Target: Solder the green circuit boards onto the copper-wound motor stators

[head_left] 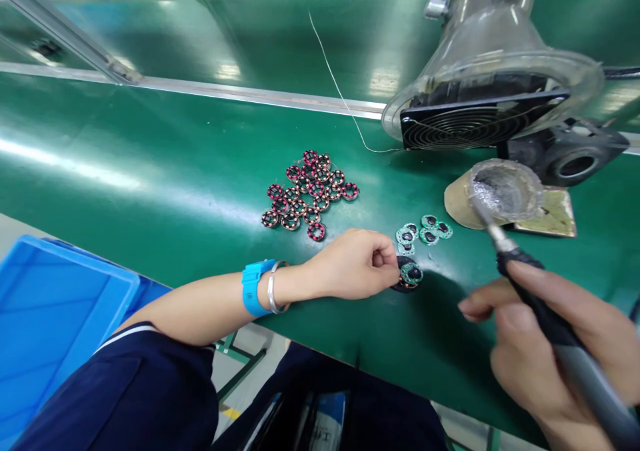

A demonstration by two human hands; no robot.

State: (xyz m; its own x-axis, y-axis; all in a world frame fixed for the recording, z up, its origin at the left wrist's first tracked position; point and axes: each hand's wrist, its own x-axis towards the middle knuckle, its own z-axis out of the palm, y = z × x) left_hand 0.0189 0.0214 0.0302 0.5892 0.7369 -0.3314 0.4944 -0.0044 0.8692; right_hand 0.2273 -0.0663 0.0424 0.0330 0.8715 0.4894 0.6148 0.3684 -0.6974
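Observation:
My left hand (353,264) is closed in a pinch at the edge of a wound stator (409,285) near the table's front edge. A round green circuit board (412,273) with a dark centre lies on top of that stator, and something black and round shows around it. My fingertips are partly hidden from view. In my right hand (545,344) is a soldering iron (533,284), gripped like a pen. Its tip points at the mouth of a tan cup (457,201) with a crusted grey inside; whether it touches the cup I cannot tell.
Several wound stators (316,189) lie grouped mid-table. Several green circuit boards (429,235) rest right of them. A clear fume hood (493,57) with a black fan (465,124) overhangs the cup, beside a black holder (575,157). Thin wire (333,81) hangs down. Blue bin (65,317) at left.

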